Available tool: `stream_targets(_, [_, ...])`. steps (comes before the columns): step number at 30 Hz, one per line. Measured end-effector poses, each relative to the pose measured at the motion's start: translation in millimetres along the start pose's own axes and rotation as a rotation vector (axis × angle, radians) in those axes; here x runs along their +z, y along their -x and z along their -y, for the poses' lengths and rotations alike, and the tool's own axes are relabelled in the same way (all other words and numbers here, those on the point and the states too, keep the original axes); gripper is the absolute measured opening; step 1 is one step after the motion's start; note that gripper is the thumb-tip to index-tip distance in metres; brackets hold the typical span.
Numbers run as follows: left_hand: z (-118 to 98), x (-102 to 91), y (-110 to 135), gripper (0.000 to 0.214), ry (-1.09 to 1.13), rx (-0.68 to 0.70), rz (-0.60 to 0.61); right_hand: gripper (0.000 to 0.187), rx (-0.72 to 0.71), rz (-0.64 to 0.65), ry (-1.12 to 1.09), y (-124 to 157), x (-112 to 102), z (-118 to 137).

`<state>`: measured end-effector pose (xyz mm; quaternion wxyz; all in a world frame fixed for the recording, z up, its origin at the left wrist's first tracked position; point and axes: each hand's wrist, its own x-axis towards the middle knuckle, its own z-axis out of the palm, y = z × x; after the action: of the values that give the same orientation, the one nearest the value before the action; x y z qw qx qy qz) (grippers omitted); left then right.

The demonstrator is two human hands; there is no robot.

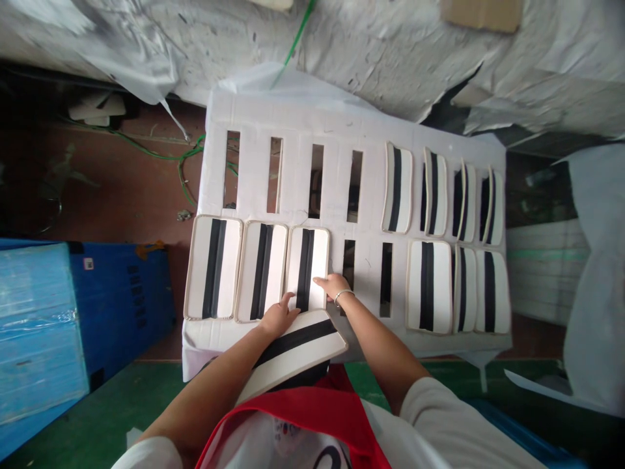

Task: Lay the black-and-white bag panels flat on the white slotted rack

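Observation:
Cream rectangular pads with piped edges and a black centre strip lie on a white-covered slotted rack (293, 140). My right hand (334, 286) grips the right edge of the third pad (319, 254) in the near row, thumb on top and the other fingers mostly hidden. At that pad's lower left corner, my left hand (280, 317) holds its edge, index finger and thumb showing. A loose pad (312, 345) of the same kind lies tilted at the rack's front edge against my body, partly beneath my left hand and forearm. Two more pads (198, 267) lie left of the third.
Several pads (403, 189) stand or lean in slots on the right side. Bare slots (317, 179) run along the far left row. Blue wrapped boxes (78, 326) stand at left. A grey sheeted surface (342, 52) rises behind, and a green cord (183, 166) trails on the floor.

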<state>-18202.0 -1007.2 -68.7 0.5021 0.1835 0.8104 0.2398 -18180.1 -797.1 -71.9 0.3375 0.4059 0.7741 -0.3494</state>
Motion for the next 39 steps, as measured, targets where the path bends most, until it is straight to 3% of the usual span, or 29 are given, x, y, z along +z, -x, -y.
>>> stream_targets(3, [-9,-1.8,-7,0.071,-0.153,0.033,0.017,0.044,-0.034,-0.026,0.375,5,-16,10])
stream_targets(6, [-14,-1.9,-17,0.071,-0.280,0.032,0.048,0.034,-0.178,-0.266,0.568,7,-22,32])
stream_targets(10, [-17,0.9,-30,0.071,-0.329,0.010,0.064,0.045,-0.705,-0.522,0.560,-12,-10,64])
stream_targets(12, [-18,1.4,-33,0.072,-0.323,-0.001,0.078,0.052,-0.912,-0.505,0.565,-29,-1,68])
stream_targets(15, [-19,-0.3,-31,0.072,-0.325,0.004,0.088,0.056,-0.999,-0.468,0.561,-53,9,59])
stream_targets(19, [-18,-4.0,-17,0.069,-0.218,0.050,0.068,0.057,-1.023,-0.451,0.476,-64,13,52])
stream_targets(22, [-12,-9.3,-1,0.057,-0.029,0.109,0.088,0.052,-1.023,-0.380,0.320,-60,3,59])
stream_targets(26, [-2,-26.0,21,0.035,0.242,0.197,0.167,0.039,-0.864,-0.272,-0.307,-39,-32,48])
stream_targets(29, [-5,-43.2,32,0.042,0.554,0.062,0.136,0.043,-0.525,-0.119,-0.855,-1,-57,6])
stream_targets(31, [-16,-52.8,33,0.044,0.842,-0.058,0.063,0.050,-0.325,-0.041,-1.045,33,-63,-29])
stream_targets(33, [-33,-58.5,27,0.043,1.057,-0.108,-0.023,0.055,-0.253,-0.058,-1.117,66,-58,-58])
stream_targets(36, [-65,-57.1,7,0.043,1.141,-0.093,-0.178,0.063,-0.248,-0.077,-1.190,106,-42,-80])
stream_targets(39, [-96,-44.5,-14,0.042,1.111,-0.059,-0.314,0.076,-0.313,0.085,-1.247,128,-38,-78])
